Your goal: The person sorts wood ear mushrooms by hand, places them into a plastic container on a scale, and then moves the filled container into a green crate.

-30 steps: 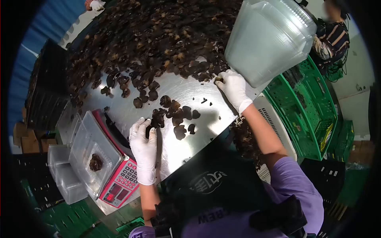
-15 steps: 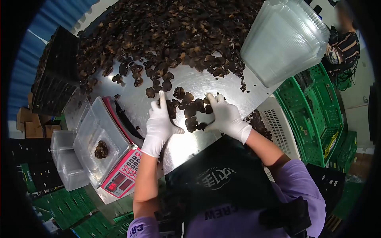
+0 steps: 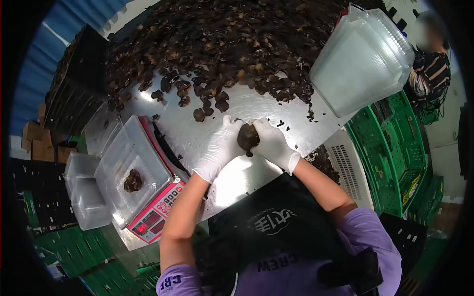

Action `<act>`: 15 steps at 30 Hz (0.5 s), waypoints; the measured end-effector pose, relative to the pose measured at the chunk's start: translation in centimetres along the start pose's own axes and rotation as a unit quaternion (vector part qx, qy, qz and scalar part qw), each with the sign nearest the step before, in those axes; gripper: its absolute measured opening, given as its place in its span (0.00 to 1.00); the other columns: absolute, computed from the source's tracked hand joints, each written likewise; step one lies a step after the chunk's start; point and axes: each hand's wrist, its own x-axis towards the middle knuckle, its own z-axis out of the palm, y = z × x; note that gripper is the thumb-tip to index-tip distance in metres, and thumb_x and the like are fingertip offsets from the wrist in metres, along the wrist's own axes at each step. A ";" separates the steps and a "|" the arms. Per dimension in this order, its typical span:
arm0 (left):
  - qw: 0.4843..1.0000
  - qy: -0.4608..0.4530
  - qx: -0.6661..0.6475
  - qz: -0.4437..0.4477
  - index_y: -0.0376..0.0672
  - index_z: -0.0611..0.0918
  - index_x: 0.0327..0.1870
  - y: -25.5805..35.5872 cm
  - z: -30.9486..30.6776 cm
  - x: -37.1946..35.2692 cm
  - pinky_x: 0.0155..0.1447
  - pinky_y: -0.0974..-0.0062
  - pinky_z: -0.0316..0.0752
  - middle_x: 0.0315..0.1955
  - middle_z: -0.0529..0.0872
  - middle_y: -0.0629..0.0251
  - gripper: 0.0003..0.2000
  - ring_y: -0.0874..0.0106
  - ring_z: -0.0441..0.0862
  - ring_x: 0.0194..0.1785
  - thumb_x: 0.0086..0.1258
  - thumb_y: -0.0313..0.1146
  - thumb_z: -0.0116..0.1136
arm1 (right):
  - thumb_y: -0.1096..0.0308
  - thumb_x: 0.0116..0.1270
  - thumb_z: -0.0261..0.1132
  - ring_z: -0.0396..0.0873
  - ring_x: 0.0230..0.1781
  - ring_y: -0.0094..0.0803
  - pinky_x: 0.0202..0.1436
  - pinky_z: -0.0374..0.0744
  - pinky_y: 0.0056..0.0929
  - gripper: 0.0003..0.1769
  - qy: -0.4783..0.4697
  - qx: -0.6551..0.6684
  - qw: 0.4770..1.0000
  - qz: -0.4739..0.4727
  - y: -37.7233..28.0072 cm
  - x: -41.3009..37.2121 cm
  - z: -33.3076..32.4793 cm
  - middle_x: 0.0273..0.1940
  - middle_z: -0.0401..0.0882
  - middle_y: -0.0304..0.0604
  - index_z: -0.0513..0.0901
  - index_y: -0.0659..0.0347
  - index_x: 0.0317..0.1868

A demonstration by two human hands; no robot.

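Dark brown flat pieces (image 3: 248,138) are gathered in a small bunch between my two white-gloved hands, over the metal table (image 3: 187,135). My left hand (image 3: 221,147) presses on the bunch from the left, fingers together. From the right, my right hand (image 3: 274,143) closes on the same bunch. Beyond my hands a large heap of dark pieces (image 3: 212,44) covers the back of the table. To the left a red scale (image 3: 157,212) carries a clear plastic tray (image 3: 148,165) with a small dark clump (image 3: 133,181) in it.
Stacked clear containers (image 3: 363,61) stand at the right back, and more clear boxes (image 3: 89,204) at the left. Black trays (image 3: 79,93) are stacked at the left back. Green crates (image 3: 390,153) and a white basket (image 3: 348,160) lie right. A person (image 3: 429,69) is at the far right.
My hands have come together from either side. The scattered pieces between them are now gathered into one bunch held between both hands. The view has shifted slightly.
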 end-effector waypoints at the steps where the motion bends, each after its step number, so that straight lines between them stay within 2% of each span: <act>1: 0.999 0.043 0.006 0.030 0.41 0.78 0.51 0.1 0.4 -0.1 0.51 0.59 0.76 0.43 0.75 0.52 0.29 0.51 0.76 0.45 0.43 0.31 0.75 | 0.73 0.41 0.75 0.80 0.44 0.52 0.45 0.80 0.41 0.29 -0.004 0.001 1.000 -0.006 0.0 -0.1 0.3 0.43 0.77 0.53 0.76 0.61 0.48; 3: 0.988 0.117 -0.018 0.096 0.39 0.79 0.44 1.5 -0.6 -1.8 0.49 0.60 0.75 0.37 0.77 0.52 0.21 0.51 0.76 0.43 0.45 0.26 0.69 | 0.76 0.43 0.73 0.80 0.43 0.53 0.46 0.79 0.40 0.27 0.009 0.019 0.999 -0.044 0.4 -0.1 0.7 0.43 0.78 0.53 0.76 0.62 0.48; 4: 0.976 0.174 -0.112 0.063 0.39 0.79 0.42 1.3 0.0 -2.2 0.49 0.62 0.75 0.36 0.78 0.51 0.18 0.51 0.76 0.43 0.47 0.24 0.68 | 0.78 0.45 0.72 0.79 0.43 0.51 0.47 0.79 0.39 0.25 0.011 0.087 0.995 -0.047 -1.4 -0.1 -0.1 0.41 0.78 0.53 0.76 0.62 0.47; 5: 0.966 0.221 -0.118 0.061 0.39 0.79 0.43 1.3 0.3 -2.9 0.49 0.62 0.75 0.35 0.78 0.51 0.18 0.51 0.76 0.43 0.48 0.23 0.67 | 0.78 0.45 0.72 0.79 0.43 0.50 0.47 0.78 0.38 0.25 -0.005 0.102 0.994 -0.028 -2.3 -0.1 -0.4 0.42 0.78 0.53 0.76 0.62 0.46; 7: 0.967 0.228 -0.116 -0.009 0.38 0.79 0.46 1.9 -2.6 -5.3 0.51 0.63 0.75 0.37 0.77 0.50 0.20 0.50 0.76 0.44 0.47 0.22 0.67 | 0.75 0.52 0.72 0.83 0.44 0.48 0.47 0.82 0.37 0.23 -0.023 0.025 0.995 -0.090 -5.9 1.1 -0.9 0.44 0.79 0.50 0.77 0.60 0.51; 8: 0.962 0.222 -0.154 -0.038 0.38 0.79 0.48 3.6 -6.9 -7.4 0.53 0.64 0.75 0.40 0.77 0.51 0.22 0.51 0.76 0.47 0.46 0.21 0.66 | 0.74 0.52 0.73 0.83 0.43 0.47 0.45 0.82 0.37 0.25 -0.013 0.051 0.988 -0.146 -8.1 1.7 -0.9 0.45 0.79 0.49 0.77 0.60 0.52; 9: 0.961 0.194 -0.155 -0.121 0.38 0.79 0.51 3.9 -9.3 -9.2 0.55 0.65 0.75 0.43 0.77 0.51 0.26 0.53 0.76 0.50 0.45 0.20 0.67 | 0.73 0.52 0.73 0.83 0.42 0.46 0.44 0.82 0.37 0.26 -0.001 0.074 0.978 -0.196 -10.2 2.2 -0.5 0.45 0.79 0.48 0.77 0.60 0.53; 10: 0.959 0.235 -0.104 -0.118 0.39 0.78 0.53 3.7 -11.1 -11.6 0.57 0.65 0.74 0.44 0.76 0.52 0.28 0.54 0.77 0.51 0.44 0.19 0.67 | 0.69 0.52 0.74 0.83 0.39 0.46 0.42 0.82 0.36 0.27 0.015 0.087 0.964 -0.252 -12.3 2.6 0.5 0.46 0.78 0.49 0.77 0.60 0.54; 11: 0.952 0.278 -0.042 -0.123 0.42 0.77 0.57 3.5 -12.7 -13.8 0.55 0.64 0.76 0.44 0.74 0.53 0.32 0.53 0.78 0.50 0.43 0.22 0.71 | 0.66 0.54 0.73 0.83 0.39 0.47 0.41 0.82 0.38 0.26 -0.010 0.119 0.957 -0.266 -15.0 3.0 1.4 0.46 0.77 0.51 0.76 0.61 0.54; 12: 0.943 0.286 -0.055 -0.158 0.42 0.77 0.57 2.9 -14.2 -15.6 0.57 0.64 0.76 0.45 0.74 0.53 0.32 0.54 0.78 0.51 0.44 0.22 0.71 | 0.65 0.58 0.71 0.83 0.40 0.49 0.41 0.82 0.40 0.25 -0.100 0.075 0.961 -0.245 -17.5 3.7 2.0 0.46 0.76 0.52 0.74 0.62 0.54; 13: 0.936 0.307 -0.015 -0.171 0.42 0.77 0.57 2.2 -15.3 -17.6 0.57 0.64 0.75 0.47 0.75 0.53 0.32 0.55 0.78 0.52 0.44 0.22 0.71 | 0.68 0.60 0.69 0.83 0.41 0.51 0.41 0.82 0.42 0.22 -0.083 0.118 0.936 -0.321 -19.3 4.2 3.3 0.46 0.75 0.53 0.73 0.63 0.52; 14: 0.929 0.321 0.031 -0.179 0.41 0.77 0.57 1.2 -16.2 -19.4 0.57 0.64 0.75 0.47 0.75 0.54 0.32 0.55 0.78 0.52 0.45 0.22 0.70 | 0.70 0.60 0.66 0.84 0.40 0.51 0.41 0.84 0.41 0.19 -0.130 0.145 0.929 -0.315 -21.1 4.5 4.8 0.47 0.76 0.54 0.72 0.64 0.51; 15: 0.918 0.331 0.016 -0.216 0.41 0.77 0.57 -0.2 -16.7 -20.9 0.56 0.65 0.75 0.46 0.75 0.54 0.31 0.55 0.78 0.51 0.46 0.21 0.69 | 0.70 0.60 0.66 0.85 0.38 0.50 0.39 0.84 0.40 0.18 -0.174 0.024 0.942 -0.284 -23.1 5.1 7.4 0.47 0.77 0.54 0.72 0.64 0.49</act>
